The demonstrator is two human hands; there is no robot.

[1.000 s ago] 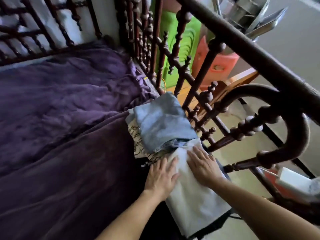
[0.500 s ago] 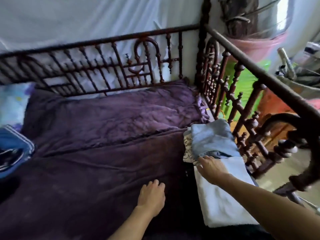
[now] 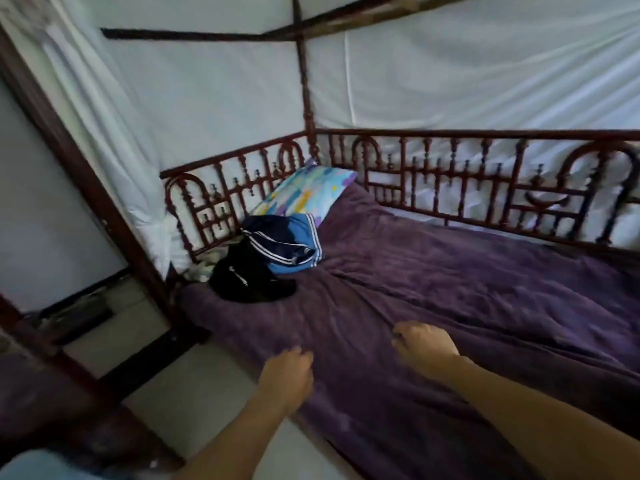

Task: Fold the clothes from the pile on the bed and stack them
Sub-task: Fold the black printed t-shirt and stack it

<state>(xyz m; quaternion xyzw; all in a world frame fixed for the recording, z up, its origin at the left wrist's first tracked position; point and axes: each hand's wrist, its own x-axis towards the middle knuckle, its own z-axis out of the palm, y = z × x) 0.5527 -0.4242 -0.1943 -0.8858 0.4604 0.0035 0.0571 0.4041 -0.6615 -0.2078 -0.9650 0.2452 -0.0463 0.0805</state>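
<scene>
The pile of clothes (image 3: 273,258) lies at the far left corner of the bed, just in front of a patterned pillow (image 3: 304,194) and close against the carved wooden rail (image 3: 221,202). A blue garment with white stripes (image 3: 298,247) is draped on top, and a black garment (image 3: 249,282) spreads below it toward the bed's edge. A pale piece (image 3: 202,268) is half hidden between the black garment and the rail. No folded stack is seen in this view.

Both hands are empty. The left hand (image 3: 285,372) is held over the near edge of the bed with its fingers loosely curled. The right hand (image 3: 424,344) is held low over the purple blanket (image 3: 467,289), fingers also loosely curled. Whether it touches the blanket cannot be told, as the frame is blurred. The pile is well apart from both.

Several risks are judged from this layout. The garments appear tangled, so if only the top one is pulled, the black one may be dragged off the edge onto the floor (image 3: 145,327). The pale piece may be snagged on the rail's spindles, or simply overlooked. The blanket is rumpled, so creases may be pressed into anything folded on it unless it is smoothed first.
</scene>
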